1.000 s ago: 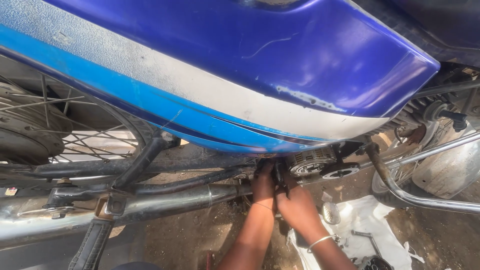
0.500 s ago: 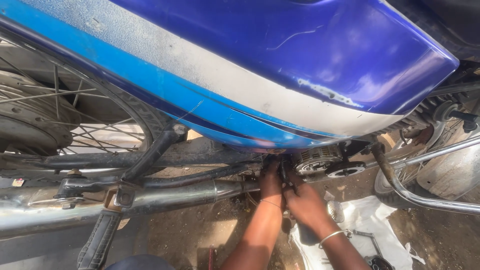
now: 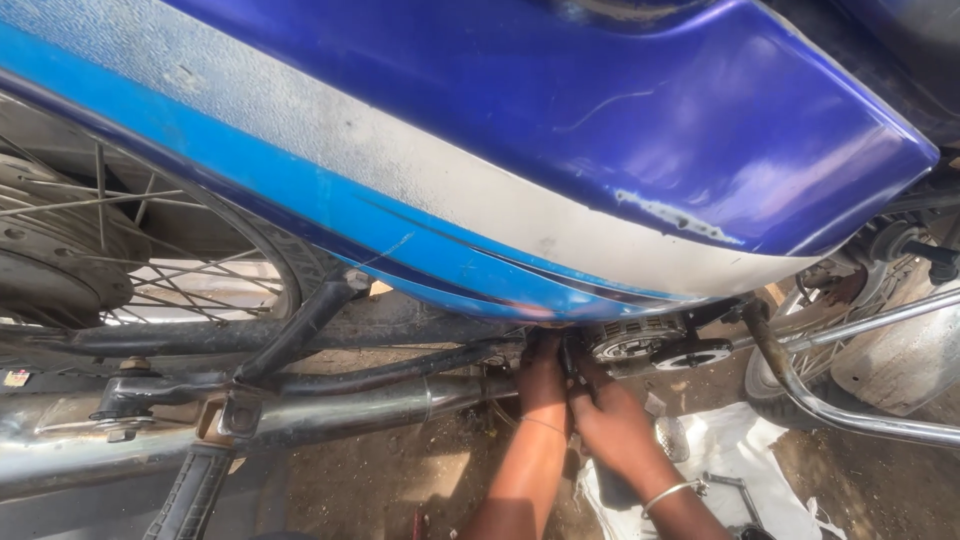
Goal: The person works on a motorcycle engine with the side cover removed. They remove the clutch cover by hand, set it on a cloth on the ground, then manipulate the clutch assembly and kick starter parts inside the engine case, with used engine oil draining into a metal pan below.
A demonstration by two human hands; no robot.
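1. Engine parts point(image 3: 640, 340) sit low under the blue fuel tank point(image 3: 560, 130), and both hands reach up to them from below.
2. Left hand point(image 3: 543, 385) presses its fingers against the dark metal just left of the round finned part; whether it clasps anything cannot be told, as the fingertips are hidden.
3. Right hand point(image 3: 612, 425) lies touching the left one, fingers curled toward the same spot; its grip is hidden too. A metal bangle point(image 3: 668, 494) circles that wrist.
4. Bare dirt ground point(image 3: 400, 480) lies beneath, outdoors in sunlight, with a white cloth point(image 3: 740, 450) spread by the right forearm.
5. Chrome exhaust pipe point(image 3: 330, 415), a spoked wheel point(image 3: 110, 260) and a chrome guard bar point(image 3: 850, 410) crowd around the hands.
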